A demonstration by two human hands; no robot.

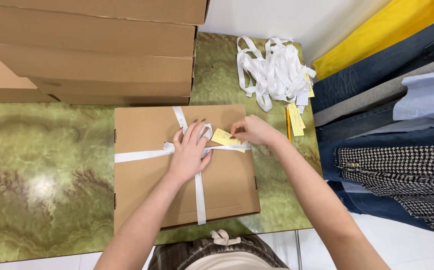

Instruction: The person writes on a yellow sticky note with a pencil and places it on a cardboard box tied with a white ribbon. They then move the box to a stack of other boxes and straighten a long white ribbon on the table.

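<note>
Head view, looking straight down:

Box: flat brown cardboard box (147, 200) sitting on the green marbled desk (42, 165), near the front edge, pretty much dead center.

Ribbon: white ribbon (200, 200) wrapped around the box both ways, the two bands crossing a bit above the middle, right under the left hand.

Left hand: left hand (189, 152) is flat on the box, fingers spread out, palm pressing down on the ribbon crossing. There's a loop of ribbon poking out by the fingertips.

Right hand: right hand (254, 131) has its fingertips pressed together, pinching the edge of a small yellow tag (224, 137) that lies against the ribbon just to the right of the crossing.

Stack of boxes: more cardboard boxes (102, 50) piled up at the back left of the desk, touching or nearly touching the top edge of the tied box.

Spare ribbon: a tangled heap of white ribbon strips (272, 72) at the back right of the desk.

More tags: a few yellow tags (296, 122) with a pencil (287, 122) lying just beside them, near the right edge of the desk.

Clothes: folded garments (392, 115) to the right of the desk, yellow, denim blue, grey, and a black-and-white houndstooth one closest.
</note>
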